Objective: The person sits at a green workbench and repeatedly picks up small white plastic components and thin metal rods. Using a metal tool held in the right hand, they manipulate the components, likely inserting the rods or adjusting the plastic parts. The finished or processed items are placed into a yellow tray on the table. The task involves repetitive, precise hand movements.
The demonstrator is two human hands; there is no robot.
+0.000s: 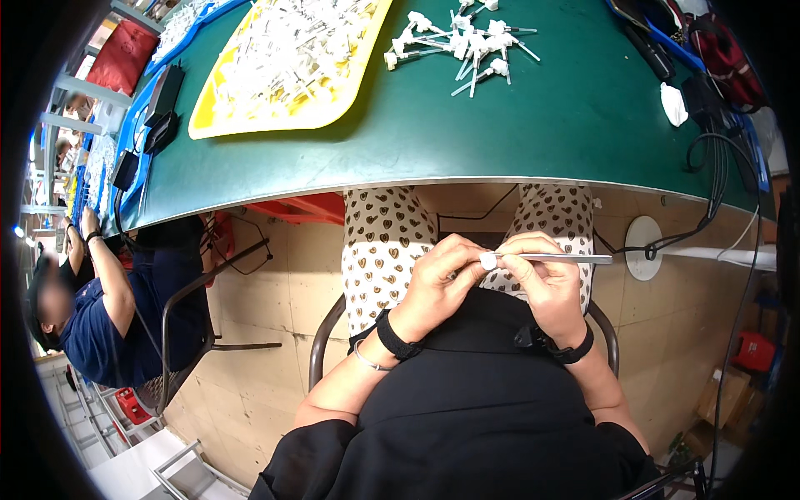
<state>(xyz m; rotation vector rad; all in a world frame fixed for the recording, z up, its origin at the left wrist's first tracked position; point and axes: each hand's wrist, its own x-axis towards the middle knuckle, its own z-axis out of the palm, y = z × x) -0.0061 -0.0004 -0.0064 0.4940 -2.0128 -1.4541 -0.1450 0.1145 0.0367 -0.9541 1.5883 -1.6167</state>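
Observation:
Over my lap, just in front of the table edge, my two hands meet. My left hand is closed, pinching a small white plastic piece between thumb and fingertips. The fingers of my right hand are wrapped round a slim metal tool, apparently tweezers, whose flat end sticks out to the right. Its other end points toward the white piece, and my fingers hide the tip. On the table beyond lies a loose pile of white plastic fittings with thin tubes.
A yellow tray heaped with similar white parts stands on the green table. Black cables hang off its right end, near a crumpled white scrap. At the left a person in dark blue sits on a chair.

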